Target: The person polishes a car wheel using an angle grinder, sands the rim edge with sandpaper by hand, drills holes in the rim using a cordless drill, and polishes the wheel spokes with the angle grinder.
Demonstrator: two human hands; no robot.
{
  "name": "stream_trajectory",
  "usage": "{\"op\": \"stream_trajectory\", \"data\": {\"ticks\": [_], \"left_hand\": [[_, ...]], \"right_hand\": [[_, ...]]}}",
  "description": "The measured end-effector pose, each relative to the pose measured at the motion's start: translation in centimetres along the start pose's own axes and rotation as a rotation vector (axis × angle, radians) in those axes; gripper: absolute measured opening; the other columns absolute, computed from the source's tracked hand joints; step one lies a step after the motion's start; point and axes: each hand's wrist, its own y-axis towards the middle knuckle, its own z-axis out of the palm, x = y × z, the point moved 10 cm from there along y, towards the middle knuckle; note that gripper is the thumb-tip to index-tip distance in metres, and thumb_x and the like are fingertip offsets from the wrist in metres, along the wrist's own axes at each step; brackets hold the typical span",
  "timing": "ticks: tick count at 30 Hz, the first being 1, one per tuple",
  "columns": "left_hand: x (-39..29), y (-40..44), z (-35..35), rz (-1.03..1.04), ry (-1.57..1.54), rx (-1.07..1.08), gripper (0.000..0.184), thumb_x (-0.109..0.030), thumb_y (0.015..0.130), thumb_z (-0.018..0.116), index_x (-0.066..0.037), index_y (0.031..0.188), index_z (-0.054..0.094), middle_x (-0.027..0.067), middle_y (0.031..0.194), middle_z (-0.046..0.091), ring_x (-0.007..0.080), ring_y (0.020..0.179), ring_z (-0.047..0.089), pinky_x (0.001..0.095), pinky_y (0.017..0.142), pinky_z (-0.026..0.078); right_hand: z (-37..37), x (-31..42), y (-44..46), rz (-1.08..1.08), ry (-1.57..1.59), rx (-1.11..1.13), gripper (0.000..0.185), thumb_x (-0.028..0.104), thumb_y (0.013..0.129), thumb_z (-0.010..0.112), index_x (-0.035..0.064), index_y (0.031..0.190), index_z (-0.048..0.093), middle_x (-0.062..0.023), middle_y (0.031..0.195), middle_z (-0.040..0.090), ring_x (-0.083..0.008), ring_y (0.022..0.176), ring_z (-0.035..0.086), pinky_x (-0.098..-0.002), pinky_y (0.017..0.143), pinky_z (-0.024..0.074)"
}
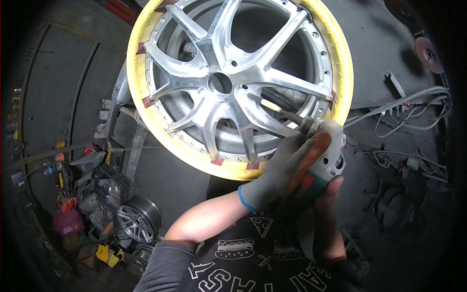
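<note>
A silver multi-spoke car wheel rim (pixel 214 51) fills the upper middle, its outer lip covered in yellow wrap (pixel 344 63) with dark red tape patches. My left hand (pixel 287 168), in a grey glove with a brownish palm, is closed around the metal head of a green angle grinder (pixel 314 187). Lower on its green body, my right hand (pixel 332 192) grips it, the thumb showing and most fingers hidden. From the head a shaft with a pale cylindrical tip (pixel 271 105) reaches in among the spokes at lower right. Whether the tip touches metal, I cannot tell.
Another wheel rim (pixel 136 219) lies on the floor at lower left, near a cluttered rack of tools (pixel 73 180). Grey cables (pixel 413 100) loop across the right side. An abrasive disc (pixel 428 54) is at upper right.
</note>
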Motion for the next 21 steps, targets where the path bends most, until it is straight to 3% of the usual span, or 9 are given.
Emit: {"op": "stream_trajectory", "data": {"ticks": [4, 5, 7, 8, 10, 13, 16, 17, 21], "left_hand": [[-1.1, 1.9, -0.9, 0.016, -0.037, 0.021, 0.054, -0.007, 0.090, 0.051, -0.001, 0.142, 0.036, 0.0273, 0.131, 0.046, 0.0435, 0.111, 0.052, 0.0463, 0.095, 0.043], [1.0, 2.4, -0.3, -0.216, -0.288, 0.121, 0.053, -0.007, 0.089, 0.051, -0.001, 0.141, 0.038, 0.0268, 0.131, 0.047, 0.0434, 0.111, 0.052, 0.0464, 0.095, 0.043], [2.5, 1.5, 1.3, -0.450, -0.539, 0.220, 0.053, -0.006, 0.089, 0.051, 0.000, 0.140, 0.039, 0.0263, 0.131, 0.047, 0.0433, 0.112, 0.052, 0.0465, 0.095, 0.043], [1.6, 1.1, 0.6, -0.338, -0.381, 0.152, 0.053, -0.006, 0.088, 0.052, 0.000, 0.139, 0.040, 0.0252, 0.131, 0.047, 0.0426, 0.112, 0.051, 0.0455, 0.095, 0.043], [1.4, 0.3, 0.3, -0.228, -0.221, 0.085, 0.053, -0.006, 0.087, 0.053, 0.000, 0.138, 0.041, 0.0242, 0.132, 0.047, 0.0419, 0.113, 0.051, 0.0446, 0.096, 0.043], [1.1, -0.1, 0.1, -0.083, 0.004, 0.011, 0.055, -0.005, 0.086, 0.053, 0.000, 0.139, 0.040, 0.0233, 0.133, 0.047, 0.0416, 0.114, 0.050, 0.0433, 0.097, 0.042], [1.5, 0.3, 0.2, -0.151, -0.059, 0.061, 0.059, -0.005, 0.085, 0.055, 0.000, 0.141, 0.037, 0.0234, 0.134, 0.046, 0.0420, 0.116, 0.049, 0.0434, 0.099, 0.040], [0.5, 0.9, -0.1, -0.072, -0.015, 0.072, 0.060, -0.005, 0.085, 0.054, 0.000, 0.142, 0.035, 0.0238, 0.134, 0.046, 0.0424, 0.115, 0.049, 0.0438, 0.098, 0.041], [-0.6, 1.4, -0.4, 0.019, 0.033, 0.042, 0.062, -0.005, 0.086, 0.054, -0.002, 0.144, 0.032, 0.0247, 0.132, 0.047, 0.0423, 0.112, 0.051, 0.0441, 0.095, 0.043]], "right_hand": [[0.0, 0.1, 0.2, -0.009, -0.033, 0.028, 0.101, 0.077, 0.075, 0.054, -0.0020, 0.136, 0.037, -0.0113, 0.122, 0.054, -0.0227, 0.109, 0.057, -0.0361, 0.093, 0.0462], [-0.2, 0.0, 0.2, -0.009, -0.054, 0.043, 0.100, 0.078, 0.076, 0.052, -0.0001, 0.137, 0.036, -0.0102, 0.123, 0.054, -0.0227, 0.109, 0.056, -0.0362, 0.093, 0.0459], [-0.4, -0.2, 0.3, -0.008, -0.095, 0.072, 0.099, 0.079, 0.077, 0.048, 0.0036, 0.139, 0.034, -0.0081, 0.124, 0.053, -0.0225, 0.110, 0.055, -0.0364, 0.093, 0.0455], [-0.5, -0.3, 0.3, -0.008, -0.095, 0.072, 0.099, 0.079, 0.077, 0.048, 0.0036, 0.139, 0.034, -0.0081, 0.124, 0.053, -0.0225, 0.110, 0.055, -0.0364, 0.093, 0.0455], [-1.0, -0.8, 0.0, 0.021, -0.036, 0.044, 0.103, 0.075, 0.074, 0.058, -0.0069, 0.133, 0.038, -0.0152, 0.121, 0.055, -0.0236, 0.107, 0.058, -0.0362, 0.091, 0.0475], [-1.2, -1.3, -0.2, 0.027, -0.007, 0.025, 0.102, 0.076, 0.074, 0.057, -0.0066, 0.131, 0.039, -0.0146, 0.120, 0.056, -0.0229, 0.106, 0.059, -0.0358, 0.090, 0.0478], [-1.1, -1.1, 0.1, 0.015, -0.002, 0.045, 0.101, 0.076, 0.075, 0.056, -0.0065, 0.131, 0.040, -0.0142, 0.119, 0.056, -0.0228, 0.105, 0.059, -0.0356, 0.089, 0.0480], [-1.0, -1.0, 0.2, 0.014, -0.002, 0.046, 0.101, 0.076, 0.075, 0.056, -0.0065, 0.131, 0.040, -0.0142, 0.119, 0.056, -0.0228, 0.105, 0.059, -0.0356, 0.089, 0.0480], [-0.3, -0.1, 0.5, -0.014, -0.090, 0.037, 0.096, 0.080, 0.077, 0.046, 0.0019, 0.133, 0.039, -0.0084, 0.114, 0.056, -0.0193, 0.101, 0.058, -0.0333, 0.085, 0.0479]]}}
